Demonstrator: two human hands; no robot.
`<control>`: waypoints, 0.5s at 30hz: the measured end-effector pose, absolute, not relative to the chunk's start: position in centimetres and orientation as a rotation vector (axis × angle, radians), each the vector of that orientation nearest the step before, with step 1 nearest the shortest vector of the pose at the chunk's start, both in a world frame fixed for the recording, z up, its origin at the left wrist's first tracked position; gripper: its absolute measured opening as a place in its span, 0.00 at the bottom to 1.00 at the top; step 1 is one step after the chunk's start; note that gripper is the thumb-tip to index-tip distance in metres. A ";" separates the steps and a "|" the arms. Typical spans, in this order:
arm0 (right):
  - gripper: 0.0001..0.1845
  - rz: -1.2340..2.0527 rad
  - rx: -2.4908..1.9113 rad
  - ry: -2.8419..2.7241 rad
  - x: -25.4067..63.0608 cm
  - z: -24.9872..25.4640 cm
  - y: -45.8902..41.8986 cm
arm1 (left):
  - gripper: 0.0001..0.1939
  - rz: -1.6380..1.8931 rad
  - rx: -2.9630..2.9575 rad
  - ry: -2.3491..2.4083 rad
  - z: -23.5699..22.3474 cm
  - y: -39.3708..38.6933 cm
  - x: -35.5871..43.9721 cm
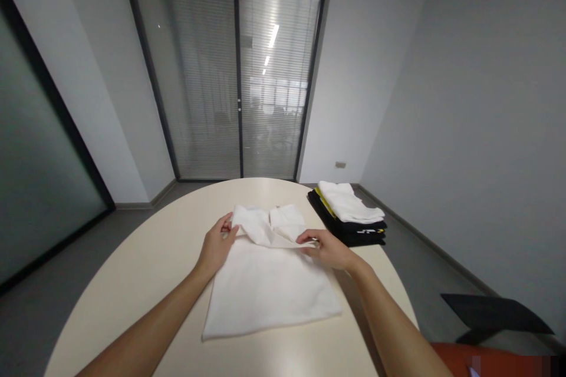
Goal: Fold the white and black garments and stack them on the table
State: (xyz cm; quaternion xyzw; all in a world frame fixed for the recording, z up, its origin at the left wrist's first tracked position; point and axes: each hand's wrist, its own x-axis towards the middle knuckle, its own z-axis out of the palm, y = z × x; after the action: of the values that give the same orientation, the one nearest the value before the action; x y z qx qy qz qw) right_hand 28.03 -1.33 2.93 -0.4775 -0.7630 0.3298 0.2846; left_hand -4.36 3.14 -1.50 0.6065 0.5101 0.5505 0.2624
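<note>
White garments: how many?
2: a white garment on the table, in left hand and right hand; a folded white garment atop the dark stack. More may hide inside.

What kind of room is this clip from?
Probably a small office or meeting room: a dark-framed glass partition with blinds, a pale round-edged table, and what looks like a chair armrest at lower right.

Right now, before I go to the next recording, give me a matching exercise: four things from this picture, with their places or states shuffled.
1. Left hand
2. Right hand
3. White garment
4. Clothes stack

A. Partly folded over, between two hands
B. Far right on the table, white on top
C. Pinching the folded-over edge, right side
D. At the garment's left edge

Pairs: 1-D, 2-C, 3-A, 4-B
</note>
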 end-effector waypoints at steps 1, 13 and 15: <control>0.12 0.873 -1.286 -2.043 28.1 2.9 -1.3 | 0.27 1.490 1.618 1.356 -1.4 3.0 -4.3; 0.11 0.994 -1.189 -1.959 28.5 3.3 -1.4 | 0.47 1.297 1.262 1.075 -0.5 2.6 -5.2; 0.09 1.001 -1.145 -1.953 28.5 3.5 -1.5 | 0.49 1.272 1.274 1.034 0.0 2.1 -5.3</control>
State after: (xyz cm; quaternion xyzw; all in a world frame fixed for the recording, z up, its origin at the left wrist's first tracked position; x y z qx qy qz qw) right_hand 28.46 -1.53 3.51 -0.4373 -0.7455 0.3821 0.3272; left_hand -5.33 2.12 0.01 0.5287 0.4289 0.5277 0.5080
